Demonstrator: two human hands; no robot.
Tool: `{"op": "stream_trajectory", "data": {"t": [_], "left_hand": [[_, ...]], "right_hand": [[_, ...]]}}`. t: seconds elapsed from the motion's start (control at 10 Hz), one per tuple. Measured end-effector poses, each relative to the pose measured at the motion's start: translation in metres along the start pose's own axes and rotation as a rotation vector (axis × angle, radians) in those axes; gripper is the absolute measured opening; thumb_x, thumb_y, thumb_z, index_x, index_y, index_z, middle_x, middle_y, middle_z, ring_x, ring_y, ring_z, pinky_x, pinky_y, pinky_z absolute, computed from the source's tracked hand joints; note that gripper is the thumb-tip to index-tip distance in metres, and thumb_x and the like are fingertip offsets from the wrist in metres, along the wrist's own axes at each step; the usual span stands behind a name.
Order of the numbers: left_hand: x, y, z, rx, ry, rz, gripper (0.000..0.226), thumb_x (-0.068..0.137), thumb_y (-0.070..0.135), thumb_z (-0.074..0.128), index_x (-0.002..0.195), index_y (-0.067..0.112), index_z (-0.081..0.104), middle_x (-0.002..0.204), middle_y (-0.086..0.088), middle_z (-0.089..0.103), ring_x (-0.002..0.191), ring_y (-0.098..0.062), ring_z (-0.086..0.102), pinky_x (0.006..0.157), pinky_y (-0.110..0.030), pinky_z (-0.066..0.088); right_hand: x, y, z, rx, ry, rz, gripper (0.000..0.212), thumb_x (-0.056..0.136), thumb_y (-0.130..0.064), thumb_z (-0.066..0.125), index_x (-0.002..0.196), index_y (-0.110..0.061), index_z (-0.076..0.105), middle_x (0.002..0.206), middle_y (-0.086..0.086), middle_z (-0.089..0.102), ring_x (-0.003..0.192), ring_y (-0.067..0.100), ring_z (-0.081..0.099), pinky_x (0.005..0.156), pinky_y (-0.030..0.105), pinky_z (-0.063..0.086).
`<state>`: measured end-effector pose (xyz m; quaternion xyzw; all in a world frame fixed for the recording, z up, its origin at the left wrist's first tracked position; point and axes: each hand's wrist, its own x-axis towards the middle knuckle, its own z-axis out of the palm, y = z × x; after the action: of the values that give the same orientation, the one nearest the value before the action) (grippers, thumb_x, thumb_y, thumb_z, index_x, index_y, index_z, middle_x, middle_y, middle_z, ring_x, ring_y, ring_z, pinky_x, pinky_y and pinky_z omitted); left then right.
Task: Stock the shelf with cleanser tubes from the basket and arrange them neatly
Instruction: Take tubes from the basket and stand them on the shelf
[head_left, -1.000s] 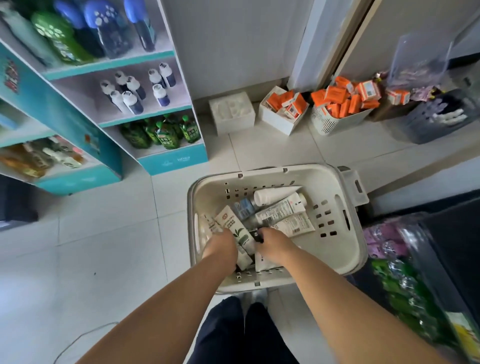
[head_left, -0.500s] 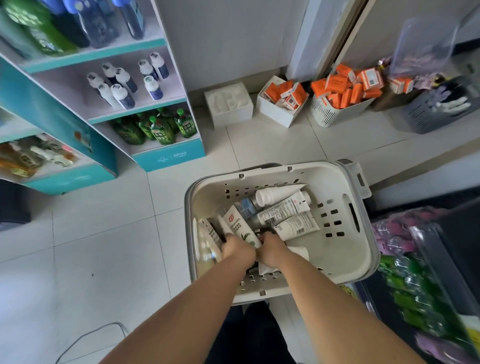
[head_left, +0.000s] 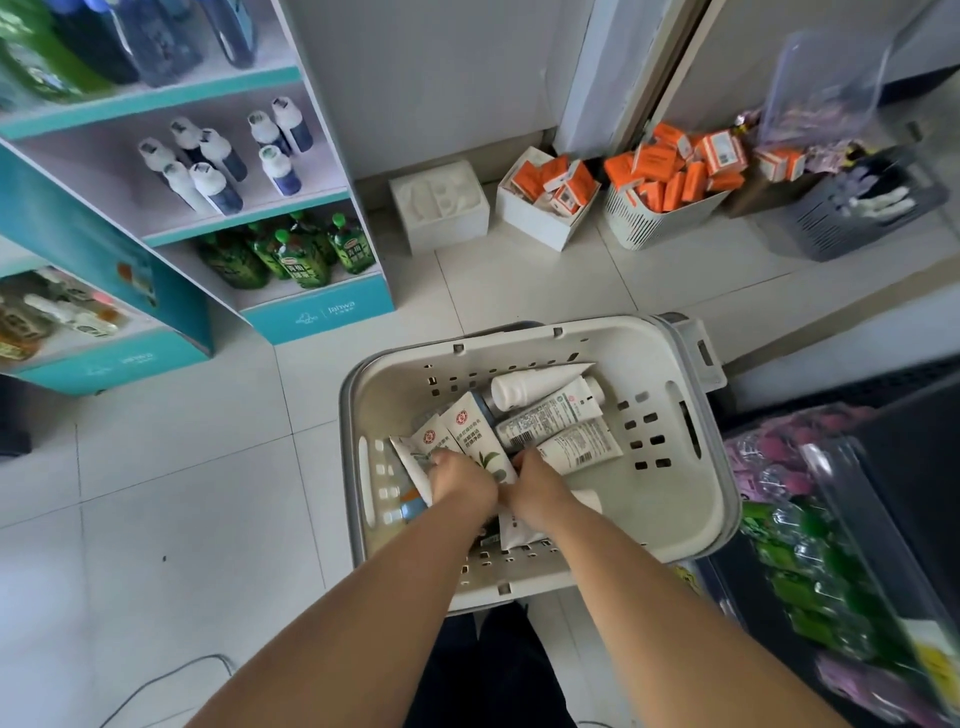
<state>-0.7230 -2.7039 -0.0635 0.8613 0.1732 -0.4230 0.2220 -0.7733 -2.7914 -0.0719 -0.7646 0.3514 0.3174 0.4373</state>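
Note:
A cream plastic basket (head_left: 691, 499) sits on the floor in front of me, holding several white cleanser tubes (head_left: 550, 415). Both my hands are down inside it, side by side. My left hand (head_left: 460, 480) grips white tubes with a red logo and green leaf print (head_left: 475, 434) at their lower ends. My right hand (head_left: 537, 486) is curled round a tube beside them, mostly hidden under the fingers. More tubes lie under my wrists. The teal and white shelf unit (head_left: 317, 312) stands to the left.
The shelf unit holds white bottles (head_left: 218, 156) and green pouches (head_left: 301, 254). Against the back wall stand a white box (head_left: 441, 205), boxes of orange packs (head_left: 665, 182) and a grey crate (head_left: 852, 218). A dark bin of wrapped goods (head_left: 831, 545) sits at right. White tiled floor lies at left.
Both hands have closed in on the tubes near the basket's near side and the logo tubes have lifted and fanned up. The view has shifted slightly.

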Motion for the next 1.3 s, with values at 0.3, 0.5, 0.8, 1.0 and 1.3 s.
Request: {"op": "stream_trajectory", "data": {"t": [0.3, 0.5, 0.8, 1.0, 1.3], "left_hand": [[0.000, -0.008, 0.009, 0.291, -0.033, 0.198, 0.031, 0.096, 0.016, 0.047, 0.078, 0.016, 0.022, 0.149, -0.021, 0.026, 0.134, -0.038, 0.035, 0.108, -0.041, 0.033], [0.006, -0.008, 0.012, -0.175, -0.059, 0.140, 0.031, 0.091, 0.003, 0.050, 0.120, 0.012, 0.042, 0.128, -0.018, 0.054, 0.116, -0.034, 0.056, 0.094, -0.036, 0.048], [0.002, -0.013, 0.011, -0.313, -0.111, 0.261, 0.020, 0.090, 0.013, 0.064, 0.107, 0.018, 0.056, 0.111, -0.002, 0.063, 0.093, -0.015, 0.059, 0.074, -0.027, 0.050], [-0.003, -0.010, 0.011, -0.169, -0.173, 0.267, 0.055, 0.086, 0.005, 0.063, 0.127, 0.014, 0.029, 0.106, -0.004, 0.059, 0.095, -0.022, 0.061, 0.083, -0.039, 0.054], [0.003, -0.006, 0.018, 0.090, -0.084, 0.310, 0.063, 0.087, 0.016, 0.065, 0.138, 0.010, 0.029, 0.125, -0.017, 0.057, 0.111, -0.035, 0.058, 0.092, -0.043, 0.050]], "right_hand": [[0.006, 0.011, -0.010, 0.092, -0.047, 0.091, 0.049, 0.081, -0.015, 0.070, 0.125, -0.011, 0.049, 0.118, 0.007, 0.063, 0.108, 0.024, 0.060, 0.083, 0.034, 0.047], [0.001, 0.020, -0.020, 0.086, -0.119, 0.146, 0.047, 0.077, -0.003, 0.072, 0.118, -0.012, 0.050, 0.115, 0.006, 0.062, 0.103, 0.023, 0.057, 0.087, 0.036, 0.049], [-0.010, 0.028, -0.029, 0.243, -0.177, 0.094, 0.050, 0.080, 0.000, 0.071, 0.124, -0.018, 0.057, 0.117, 0.002, 0.067, 0.105, 0.020, 0.062, 0.086, 0.036, 0.052], [-0.023, 0.030, -0.034, 0.163, 0.043, 0.131, 0.040, 0.086, -0.006, 0.064, 0.124, -0.018, 0.055, 0.122, 0.005, 0.064, 0.108, 0.023, 0.061, 0.088, 0.039, 0.054], [-0.034, 0.031, -0.045, 0.246, 0.123, 0.097, 0.043, 0.089, -0.007, 0.064, 0.130, -0.017, 0.053, 0.128, 0.003, 0.062, 0.117, 0.023, 0.058, 0.087, 0.032, 0.049]]}}
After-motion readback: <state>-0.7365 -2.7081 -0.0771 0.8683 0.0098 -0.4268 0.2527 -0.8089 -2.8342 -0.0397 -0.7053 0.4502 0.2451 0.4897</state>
